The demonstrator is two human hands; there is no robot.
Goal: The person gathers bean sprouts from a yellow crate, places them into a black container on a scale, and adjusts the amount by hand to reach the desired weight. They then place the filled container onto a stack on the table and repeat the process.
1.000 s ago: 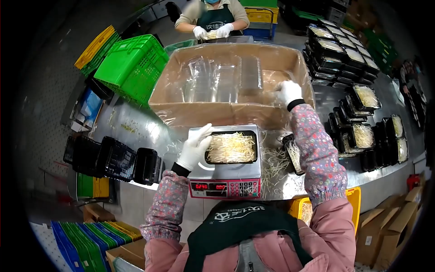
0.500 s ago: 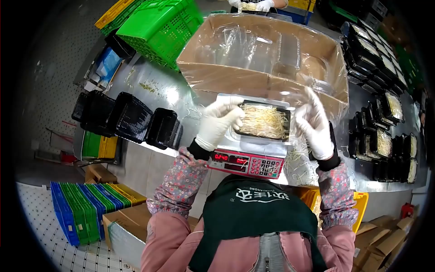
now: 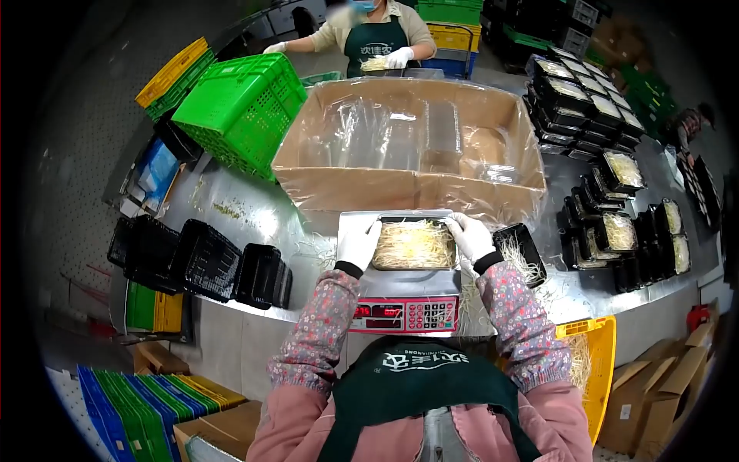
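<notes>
A black tray of pale sprouts (image 3: 416, 245) rests on the scale (image 3: 404, 290), whose red display is lit. Both hands wear white gloves. My left hand (image 3: 359, 245) grips the tray's left edge. At its upper right corner, my right hand (image 3: 471, 237) has its fingers on the rim. A clear shine over the sprouts may be a lid, but this is hard to tell. Right of the scale lies another black tray (image 3: 522, 254) with some sprouts in it.
Behind the scale stands a cardboard box (image 3: 416, 189) with clear plastic lids. Empty black trays (image 3: 206, 259) are at left, beyond them a green crate (image 3: 242, 115). Filled trays (image 3: 620, 231) are stacked at right. A co-worker (image 3: 377, 38) stands across; a yellow crate (image 3: 603, 377) is below right.
My right hand has come from the cardboard box to the tray on the scale, apparently with a clear lid. My left hand now grips the tray's edge. The view has shifted.
</notes>
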